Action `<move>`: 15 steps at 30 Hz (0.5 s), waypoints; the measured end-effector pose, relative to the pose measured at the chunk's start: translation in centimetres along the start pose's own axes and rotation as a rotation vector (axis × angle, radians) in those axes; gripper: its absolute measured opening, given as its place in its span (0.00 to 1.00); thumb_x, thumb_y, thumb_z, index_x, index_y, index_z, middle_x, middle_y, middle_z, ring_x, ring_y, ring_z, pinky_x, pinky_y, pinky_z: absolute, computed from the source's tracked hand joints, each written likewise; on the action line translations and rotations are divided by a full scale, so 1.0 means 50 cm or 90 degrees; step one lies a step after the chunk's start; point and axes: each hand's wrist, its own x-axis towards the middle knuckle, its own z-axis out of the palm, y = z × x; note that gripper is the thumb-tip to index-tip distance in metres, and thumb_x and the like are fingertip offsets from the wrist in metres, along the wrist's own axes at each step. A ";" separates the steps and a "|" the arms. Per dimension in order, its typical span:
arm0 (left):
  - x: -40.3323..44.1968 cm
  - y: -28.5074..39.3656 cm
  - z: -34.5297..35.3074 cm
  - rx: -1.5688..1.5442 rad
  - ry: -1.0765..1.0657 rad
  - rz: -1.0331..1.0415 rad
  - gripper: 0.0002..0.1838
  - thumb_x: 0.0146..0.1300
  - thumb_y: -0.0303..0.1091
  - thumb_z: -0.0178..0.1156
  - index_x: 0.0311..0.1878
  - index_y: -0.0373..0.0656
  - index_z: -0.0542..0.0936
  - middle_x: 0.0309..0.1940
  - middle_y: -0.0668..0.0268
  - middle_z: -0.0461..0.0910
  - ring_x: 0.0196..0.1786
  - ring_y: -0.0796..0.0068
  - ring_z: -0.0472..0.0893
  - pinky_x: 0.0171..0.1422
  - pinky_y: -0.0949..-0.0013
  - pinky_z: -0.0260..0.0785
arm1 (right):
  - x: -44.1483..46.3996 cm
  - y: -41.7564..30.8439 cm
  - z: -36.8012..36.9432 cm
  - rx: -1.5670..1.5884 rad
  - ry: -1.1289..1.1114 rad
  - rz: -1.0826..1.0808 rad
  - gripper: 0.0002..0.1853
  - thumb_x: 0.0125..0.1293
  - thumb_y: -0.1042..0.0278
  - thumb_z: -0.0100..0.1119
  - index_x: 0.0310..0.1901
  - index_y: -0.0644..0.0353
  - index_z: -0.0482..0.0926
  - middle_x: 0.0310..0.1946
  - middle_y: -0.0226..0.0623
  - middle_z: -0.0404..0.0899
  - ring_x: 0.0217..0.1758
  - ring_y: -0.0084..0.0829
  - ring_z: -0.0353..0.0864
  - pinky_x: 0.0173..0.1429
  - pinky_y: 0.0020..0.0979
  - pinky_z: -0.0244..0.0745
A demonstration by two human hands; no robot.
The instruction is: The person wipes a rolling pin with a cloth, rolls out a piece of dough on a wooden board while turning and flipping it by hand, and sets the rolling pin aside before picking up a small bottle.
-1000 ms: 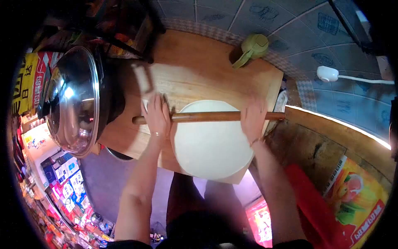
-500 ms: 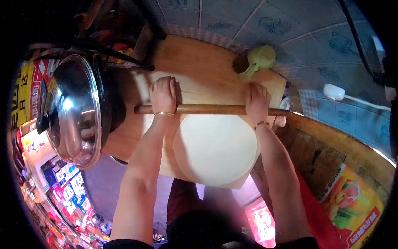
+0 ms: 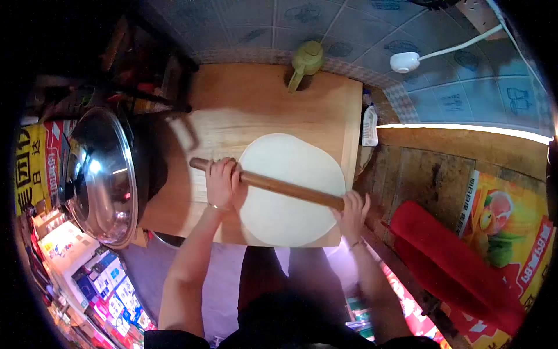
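A large, thin round sheet of dough (image 3: 285, 224) lies on the wooden board (image 3: 250, 87), its lower edge close to the board's front edge. Across it, slanting down to the right, rests a wooden rolling pin (image 3: 285, 186). My left hand (image 3: 222, 181) is closed around the pin near its left end, just beside the dough. At the pin's right end is my right hand (image 3: 352, 212), its fingers bent loosely about the tip and partly blurred, over the dough's right edge.
A green jug (image 3: 308, 58) stands at the board's back edge by the tiled wall. To the left is a large pot with a glass lid (image 3: 104, 174). A white plastic container (image 3: 369, 125) sits right of the board; red cloth (image 3: 447, 262) lies lower right.
The rolling pin has gone from level along the dough's far edge to slanted across its middle. Both hands have come nearer to me, the right one more. The view has shifted rightward.
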 end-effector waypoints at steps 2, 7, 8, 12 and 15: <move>-0.022 0.012 0.032 -0.009 0.012 0.007 0.19 0.65 0.38 0.49 0.55 0.39 0.73 0.54 0.57 0.73 0.60 0.59 0.69 0.69 0.49 0.50 | -0.053 -0.044 0.038 -0.007 0.028 0.172 0.32 0.58 0.55 0.60 0.59 0.65 0.65 0.61 0.44 0.63 0.70 0.41 0.55 0.74 0.54 0.38; 0.092 0.041 0.058 0.101 -0.016 -0.045 0.23 0.68 0.40 0.42 0.62 0.40 0.66 0.63 0.59 0.67 0.66 0.61 0.64 0.71 0.44 0.45 | 0.081 -0.013 0.040 -0.028 0.036 0.244 0.24 0.67 0.64 0.44 0.64 0.62 0.63 0.66 0.38 0.63 0.72 0.39 0.54 0.75 0.52 0.37; 0.140 0.052 0.057 0.104 0.001 -0.030 0.23 0.68 0.40 0.42 0.62 0.40 0.67 0.62 0.59 0.68 0.65 0.61 0.65 0.71 0.44 0.45 | 0.122 0.007 0.036 0.019 0.065 0.233 0.24 0.68 0.65 0.44 0.64 0.62 0.63 0.65 0.38 0.64 0.72 0.39 0.55 0.75 0.52 0.37; 0.253 0.040 0.098 0.146 0.004 0.011 0.21 0.68 0.41 0.43 0.60 0.41 0.69 0.60 0.60 0.70 0.64 0.60 0.66 0.72 0.43 0.44 | 0.229 0.053 0.008 0.082 0.119 0.200 0.24 0.68 0.67 0.43 0.64 0.63 0.63 0.64 0.40 0.65 0.72 0.38 0.55 0.74 0.52 0.37; 0.189 0.046 0.091 0.122 0.055 0.013 0.21 0.68 0.41 0.42 0.60 0.42 0.70 0.62 0.59 0.68 0.65 0.61 0.65 0.72 0.41 0.41 | 0.175 0.003 0.003 0.070 0.147 0.218 0.24 0.67 0.66 0.45 0.63 0.63 0.64 0.63 0.41 0.65 0.72 0.38 0.54 0.75 0.53 0.34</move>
